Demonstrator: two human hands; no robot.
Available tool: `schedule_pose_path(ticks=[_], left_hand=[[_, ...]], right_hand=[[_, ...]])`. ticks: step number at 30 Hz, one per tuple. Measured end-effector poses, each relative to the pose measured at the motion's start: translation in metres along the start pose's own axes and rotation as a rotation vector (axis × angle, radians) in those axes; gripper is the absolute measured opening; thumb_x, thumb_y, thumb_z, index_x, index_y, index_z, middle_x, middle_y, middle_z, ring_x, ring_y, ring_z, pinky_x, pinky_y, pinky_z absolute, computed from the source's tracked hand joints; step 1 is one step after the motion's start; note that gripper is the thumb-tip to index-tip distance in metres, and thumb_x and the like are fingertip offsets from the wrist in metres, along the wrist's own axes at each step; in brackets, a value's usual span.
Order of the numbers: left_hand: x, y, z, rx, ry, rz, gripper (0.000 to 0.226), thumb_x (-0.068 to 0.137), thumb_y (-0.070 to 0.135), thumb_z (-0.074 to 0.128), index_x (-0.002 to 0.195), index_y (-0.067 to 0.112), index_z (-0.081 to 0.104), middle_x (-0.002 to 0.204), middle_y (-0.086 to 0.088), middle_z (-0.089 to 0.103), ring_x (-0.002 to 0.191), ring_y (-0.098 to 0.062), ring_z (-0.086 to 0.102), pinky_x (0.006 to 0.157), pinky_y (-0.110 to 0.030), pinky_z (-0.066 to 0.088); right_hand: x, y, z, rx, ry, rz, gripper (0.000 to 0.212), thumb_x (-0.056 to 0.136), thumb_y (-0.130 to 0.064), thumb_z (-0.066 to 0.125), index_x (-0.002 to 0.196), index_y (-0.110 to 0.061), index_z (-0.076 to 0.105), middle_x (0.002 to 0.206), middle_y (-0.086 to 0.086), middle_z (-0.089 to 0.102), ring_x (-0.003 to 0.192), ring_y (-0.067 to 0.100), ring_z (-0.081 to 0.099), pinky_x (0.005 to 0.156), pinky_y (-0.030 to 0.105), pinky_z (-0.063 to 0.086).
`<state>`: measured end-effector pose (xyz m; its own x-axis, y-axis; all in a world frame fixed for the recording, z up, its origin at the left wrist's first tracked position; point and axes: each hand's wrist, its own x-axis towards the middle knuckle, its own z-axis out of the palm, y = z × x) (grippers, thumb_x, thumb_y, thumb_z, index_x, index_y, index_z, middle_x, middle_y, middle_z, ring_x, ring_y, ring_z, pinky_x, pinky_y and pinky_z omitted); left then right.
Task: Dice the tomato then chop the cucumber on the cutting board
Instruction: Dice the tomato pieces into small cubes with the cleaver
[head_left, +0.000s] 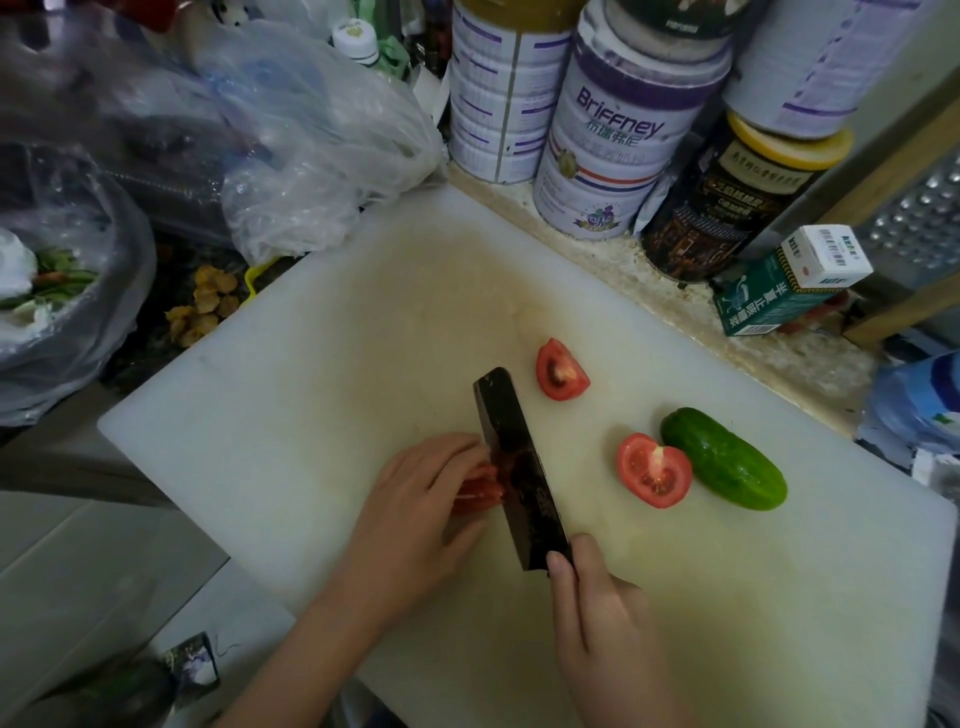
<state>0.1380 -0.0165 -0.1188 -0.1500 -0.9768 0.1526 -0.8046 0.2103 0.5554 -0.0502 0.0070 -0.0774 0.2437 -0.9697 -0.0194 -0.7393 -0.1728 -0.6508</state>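
Lying under the left grip (421, 499), tomato piece (475, 491) meets knife (519, 467).

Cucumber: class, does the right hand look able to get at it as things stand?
Probably yes. The cucumber lies uncovered on the cutting board, with bare board between it and the right hand. That hand grips the knife, though, so it must free itself first.

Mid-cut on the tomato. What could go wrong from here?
1. The left hand holds the cut tomato piece with fingertips right against the knife blade; a small drift could nick them.
2. That piece looks wet and partly sliced, so it may slip.
3. The cucumber, round and touching the tomato half, might roll if bumped.
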Motion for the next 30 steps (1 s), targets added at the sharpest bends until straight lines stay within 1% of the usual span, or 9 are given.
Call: schedule_pose_path(ticks=[4,8,9,13,16,21,25,28,30], left_hand=[[-0.005,0.003,0.001,-0.033,0.105,-0.139,0.06,0.082,0.053,0.056,0.129,0.015,0.058,0.126,0.002,0.06,0.117,-0.013,0.05,0.102,-0.026,0.038],[-0.007,0.002,0.002,-0.071,0.095,-0.157,0.054,0.081,0.046,0.065,0.126,0.017,0.057,0.119,0.001,0.062,0.113,-0.01,0.048,0.101,-0.015,0.03],[-0.006,0.001,0.002,-0.073,0.088,-0.156,0.054,0.081,0.045,0.065,0.125,0.016,0.058,0.118,0.0,0.062,0.113,-0.01,0.048,0.1,-0.015,0.03],[-0.004,0.0,0.001,-0.107,0.077,-0.098,0.052,0.085,0.048,0.055,0.125,0.014,0.058,0.118,0.0,0.062,0.112,-0.009,0.049,0.101,-0.013,0.031],[-0.003,-0.001,0.001,-0.14,0.063,-0.052,0.052,0.086,0.045,0.056,0.127,0.013,0.056,0.118,0.0,0.061,0.111,-0.009,0.05,0.099,-0.015,0.036],[0.0,-0.008,-0.004,-0.122,0.059,-0.029,0.062,0.081,0.051,0.058,0.131,0.015,0.053,0.125,-0.001,0.059,0.118,-0.014,0.049,0.102,-0.029,0.04],[-0.001,-0.011,-0.013,-0.085,0.086,-0.045,0.072,0.078,0.061,0.057,0.131,0.013,0.054,0.125,-0.003,0.059,0.118,-0.015,0.048,0.1,-0.037,0.043],[-0.007,-0.013,-0.022,-0.021,0.096,-0.128,0.077,0.079,0.069,0.05,0.13,0.011,0.056,0.126,-0.003,0.058,0.115,-0.016,0.05,0.097,-0.034,0.042],[-0.016,-0.015,-0.029,-0.006,0.105,-0.19,0.07,0.086,0.067,0.043,0.126,0.012,0.06,0.123,-0.003,0.059,0.11,-0.015,0.053,0.093,-0.03,0.042]], right_hand=[[-0.001,-0.003,0.001,-0.031,-0.01,0.017,0.014,0.097,-0.033,0.043,0.085,-0.031,0.037,0.04,-0.014,0.026,0.039,-0.003,0.039,0.039,0.013,0.019],[0.002,-0.01,0.0,-0.045,0.016,0.002,0.011,0.093,-0.041,0.033,0.083,-0.038,0.028,0.041,-0.016,0.023,0.037,-0.003,0.035,0.042,0.019,0.015],[0.002,-0.01,0.0,-0.037,0.011,0.006,0.011,0.093,-0.042,0.032,0.083,-0.039,0.028,0.042,-0.016,0.023,0.037,-0.002,0.036,0.042,0.019,0.015],[0.002,-0.011,0.0,-0.016,-0.01,0.004,0.015,0.094,-0.04,0.034,0.083,-0.03,0.035,0.043,-0.017,0.024,0.037,0.0,0.037,0.04,0.011,0.015],[0.002,-0.012,0.0,-0.029,-0.016,0.001,0.014,0.095,-0.037,0.038,0.084,-0.028,0.037,0.043,-0.016,0.024,0.036,0.0,0.035,0.04,0.008,0.014],[0.001,-0.012,-0.003,-0.024,-0.027,0.032,0.013,0.095,-0.034,0.038,0.083,-0.028,0.039,0.041,-0.012,0.027,0.038,0.005,0.038,0.04,0.016,0.016],[0.0,-0.014,-0.008,-0.037,0.0,0.036,0.019,0.097,-0.029,0.039,0.078,-0.032,0.035,0.039,-0.01,0.029,0.037,0.002,0.038,0.037,0.01,0.016],[-0.001,-0.016,-0.009,-0.036,-0.007,0.043,0.02,0.098,-0.028,0.039,0.079,-0.032,0.035,0.04,-0.01,0.027,0.037,0.003,0.039,0.037,0.01,0.017],[-0.001,-0.017,-0.007,-0.04,-0.011,0.043,0.018,0.097,-0.028,0.039,0.08,-0.03,0.036,0.04,-0.011,0.026,0.038,0.003,0.039,0.037,0.011,0.017]])
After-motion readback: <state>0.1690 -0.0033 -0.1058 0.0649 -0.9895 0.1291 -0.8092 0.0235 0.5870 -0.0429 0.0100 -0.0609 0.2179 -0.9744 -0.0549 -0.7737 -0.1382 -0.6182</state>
